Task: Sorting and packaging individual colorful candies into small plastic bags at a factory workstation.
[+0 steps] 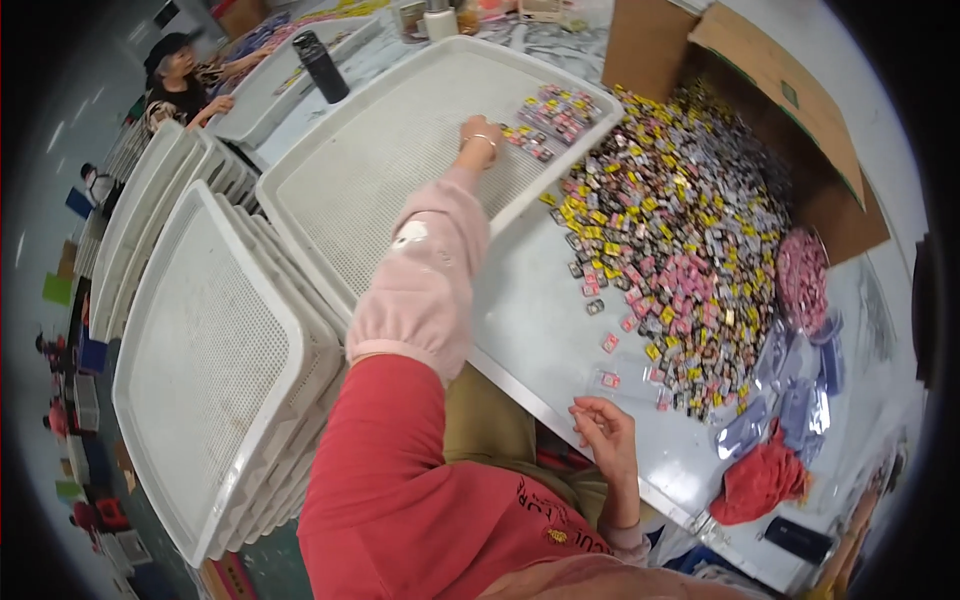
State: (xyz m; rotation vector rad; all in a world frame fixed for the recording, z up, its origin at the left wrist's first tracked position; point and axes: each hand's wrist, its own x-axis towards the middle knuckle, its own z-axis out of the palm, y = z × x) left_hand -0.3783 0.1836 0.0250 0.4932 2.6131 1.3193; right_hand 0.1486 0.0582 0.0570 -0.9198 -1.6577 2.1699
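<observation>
My left arm, in a pink sleeve cover, reaches across a large white perforated tray [350,150]. At its far end my left hand [480,137] is closed, its fingertips hidden, right beside a short row of small pink, yellow and black pieces [527,143]. Behind that row sit more filled clear packs [560,112] in the tray's corner. My right hand [607,438] hovers near the table's front edge, fingers curled loosely and apart, holding nothing. Just beyond it a clear plastic blister tray [625,384] lies on the table with a few pink pieces in it.
A big heap of small coloured pieces [680,250] spills from a cardboard box [800,110]. Bagged pink pieces [803,280], empty clear trays [800,400], a red cloth [762,478] and a dark phone [798,540] lie right. Stacked white trays [215,370] stand left; a black bottle [320,66] and co-worker [180,85] are beyond.
</observation>
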